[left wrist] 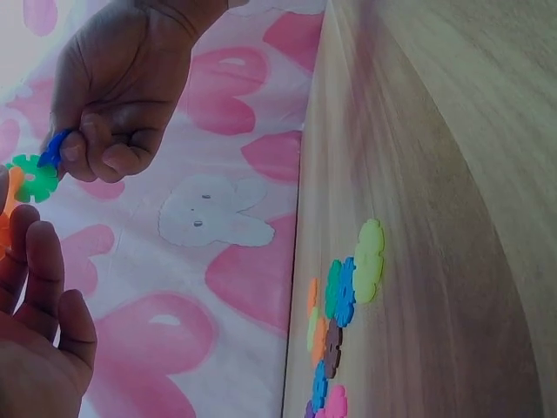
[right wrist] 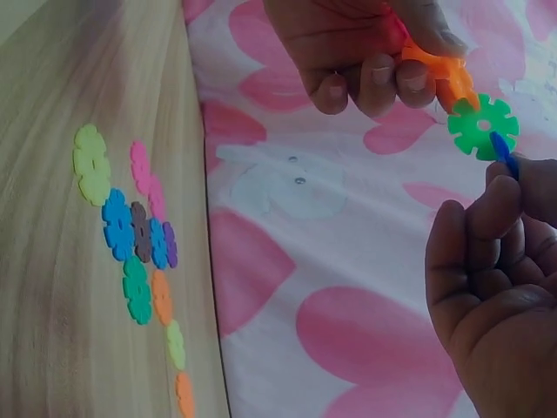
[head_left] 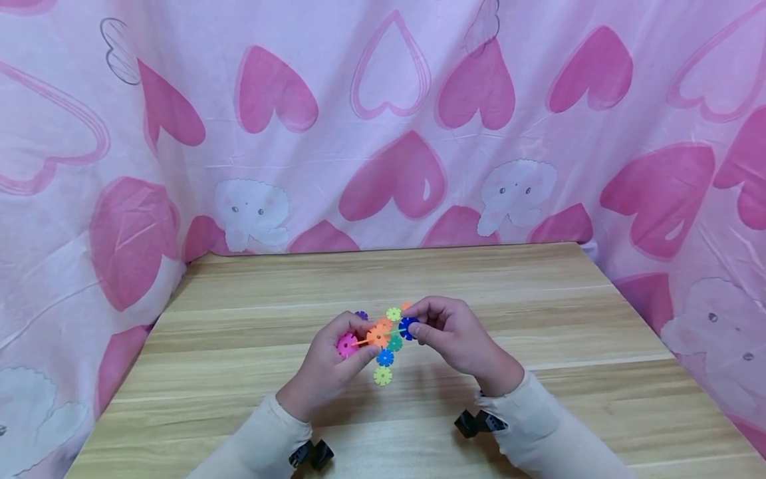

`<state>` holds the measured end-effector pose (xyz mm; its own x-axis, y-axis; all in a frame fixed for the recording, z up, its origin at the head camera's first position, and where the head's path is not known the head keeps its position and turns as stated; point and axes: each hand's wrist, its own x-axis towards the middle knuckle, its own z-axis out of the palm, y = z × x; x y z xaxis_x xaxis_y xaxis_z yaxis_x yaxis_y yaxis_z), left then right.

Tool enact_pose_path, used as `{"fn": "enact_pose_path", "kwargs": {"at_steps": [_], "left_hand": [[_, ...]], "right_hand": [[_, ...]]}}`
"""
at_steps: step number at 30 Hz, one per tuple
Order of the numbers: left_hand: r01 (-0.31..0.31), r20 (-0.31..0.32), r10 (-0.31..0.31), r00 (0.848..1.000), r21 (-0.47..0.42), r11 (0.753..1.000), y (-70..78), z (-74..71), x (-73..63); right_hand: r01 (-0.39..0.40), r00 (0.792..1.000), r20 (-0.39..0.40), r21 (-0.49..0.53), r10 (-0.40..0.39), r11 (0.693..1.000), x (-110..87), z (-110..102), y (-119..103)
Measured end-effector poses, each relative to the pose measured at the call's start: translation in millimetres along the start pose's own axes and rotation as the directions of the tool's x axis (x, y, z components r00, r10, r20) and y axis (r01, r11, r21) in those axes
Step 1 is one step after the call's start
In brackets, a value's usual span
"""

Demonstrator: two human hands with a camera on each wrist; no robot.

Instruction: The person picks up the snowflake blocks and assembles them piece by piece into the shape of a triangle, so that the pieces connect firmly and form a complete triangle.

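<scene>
My left hand [head_left: 326, 366] holds a small chain of notched plastic snowflake discs, with a pink disc [head_left: 346, 345] and an orange disc [head_left: 378, 337] showing between its thumb and fingers. A green disc [right wrist: 484, 128] sticks out from the orange end in the right wrist view. Between thumb and fingertips, my right hand [head_left: 469, 339] pinches a dark blue disc [head_left: 408, 327]. That blue disc [right wrist: 502, 155] stands crosswise at the green disc's edge; how deeply they are slotted cannot be told. Both hands are above the table.
Several loose discs lie on the wooden table [head_left: 239, 372] under the hands, among them a yellow-green disc [head_left: 383, 376], a blue disc [head_left: 385, 358] and a brown disc [right wrist: 140, 231]. A pink heart-print cloth [head_left: 299, 153] hangs behind and at both sides.
</scene>
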<state>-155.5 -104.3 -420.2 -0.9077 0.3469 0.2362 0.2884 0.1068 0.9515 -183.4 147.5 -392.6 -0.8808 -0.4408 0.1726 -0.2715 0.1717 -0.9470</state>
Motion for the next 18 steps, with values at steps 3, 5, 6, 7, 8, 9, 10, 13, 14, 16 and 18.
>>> {"fn": "enact_pose_path", "kwargs": {"at_steps": [3, 5, 6, 7, 8, 9, 10, 13, 14, 16, 18], "left_hand": [[0.000, -0.019, 0.000, 1.000, 0.013, 1.000, 0.5, -0.5, -0.4], [0.006, -0.044, -0.005, 0.999, 0.017, 1.000, 0.1, -0.7, -0.2], [0.009, -0.059, -0.008, 0.998, 0.023, 1.000, -0.2, -0.8, -0.2], [0.011, -0.074, -0.009, 0.997, 0.027, 1.000, -0.5, -0.8, -0.2], [0.018, -0.093, -0.015, 0.996, 0.032, 0.999, -0.9, -0.6, -0.2], [0.021, -0.110, -0.017, 0.994, 0.035, 0.999, -1.3, -0.4, 0.1], [0.025, -0.129, -0.019, 0.991, 0.042, 0.999, -1.7, -0.1, 0.3], [0.021, -0.182, -0.013, 0.983, 0.044, 0.999, -2.7, 0.9, 1.2], [0.011, -0.204, -0.001, 0.979, 0.045, 0.999, -3.0, 0.9, 1.7], [-0.008, -0.243, 0.015, 0.970, 0.030, 1.000, -3.2, 0.7, 2.8], [-0.024, -0.276, 0.028, 0.961, 0.019, 1.000, -3.5, 0.0, 3.8]], "right_hand": [[0.010, 1.000, -0.004, 0.004, -0.010, 1.000, 0.4, 2, 0], [0.016, 1.000, -0.003, 0.008, -0.016, 1.000, 0.6, 2, 1], [0.015, 1.000, -0.004, 0.008, -0.015, 1.000, 0.8, 3, 2], [0.015, 1.000, -0.009, 0.007, -0.015, 1.000, 1.1, 3, 2], [0.012, 1.000, -0.016, 0.008, -0.012, 1.000, 1.4, 4, 2], [0.008, 1.000, -0.026, 0.009, -0.007, 1.000, 1.7, 4, 3], [0.004, 0.999, -0.036, 0.009, -0.004, 1.000, 2.0, 5, 3], [-0.011, 0.998, -0.059, 0.008, 0.011, 1.000, 2.4, 7, 4], [-0.010, 0.998, -0.057, 0.007, 0.010, 1.000, 2.5, 8, 4], [-0.007, 0.999, -0.045, 0.003, 0.007, 1.000, 2.3, 10, 4], [-0.005, 1.000, -0.023, -0.003, 0.005, 1.000, 2.1, 12, 4]]}}
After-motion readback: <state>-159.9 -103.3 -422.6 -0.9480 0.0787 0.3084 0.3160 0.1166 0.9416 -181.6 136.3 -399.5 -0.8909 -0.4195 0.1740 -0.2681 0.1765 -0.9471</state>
